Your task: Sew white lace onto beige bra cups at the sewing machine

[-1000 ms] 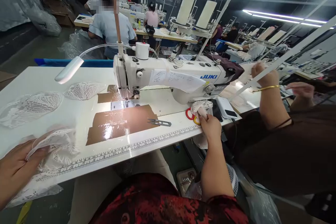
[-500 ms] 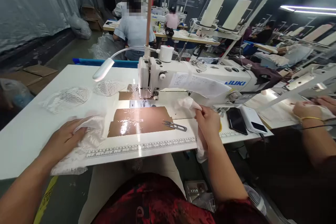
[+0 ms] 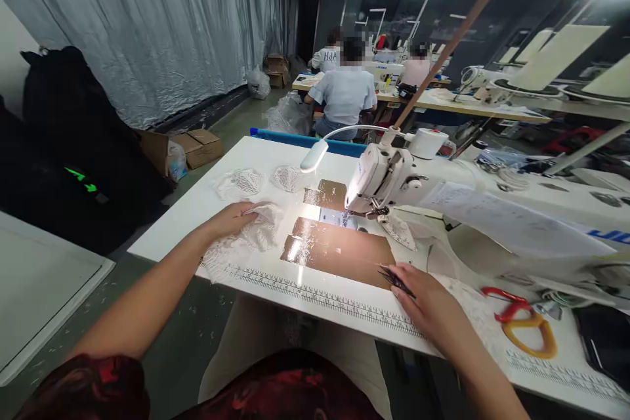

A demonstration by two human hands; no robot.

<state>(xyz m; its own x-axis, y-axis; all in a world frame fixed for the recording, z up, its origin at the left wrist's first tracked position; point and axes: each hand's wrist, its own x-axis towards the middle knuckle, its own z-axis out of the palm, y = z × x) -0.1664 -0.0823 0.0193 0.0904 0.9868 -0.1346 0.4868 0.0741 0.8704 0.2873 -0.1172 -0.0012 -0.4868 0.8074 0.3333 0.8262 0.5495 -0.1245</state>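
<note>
My left hand [image 3: 229, 220] is closed on a white lace piece [image 3: 263, 226], which drapes over the table's front edge. My right hand [image 3: 426, 295] grips small dark thread snips [image 3: 394, 279] between thumb and fingers, their tips over the shiny brown sheet [image 3: 339, 249]. Behind that sheet is the sewing machine [image 3: 443, 174], its lamp [image 3: 314, 156] lit over the needle area. More white lace [image 3: 398, 230] lies to the right of the needle area. Two lace cup-shaped pieces [image 3: 239, 182] rest at the table's far left.
Scissors with red and yellow handles [image 3: 531, 335] and a dark phone [image 3: 603, 341] lie at the right. A printed ruler [image 3: 325, 298] runs along the table's front edge. Cardboard boxes [image 3: 199, 147] stand on the floor at left. Seated people [image 3: 344, 95] work ahead.
The view has swung left. My right hand has let go of the white cloth and taken up the snips from the brown sheet. My left hand still holds the lace.
</note>
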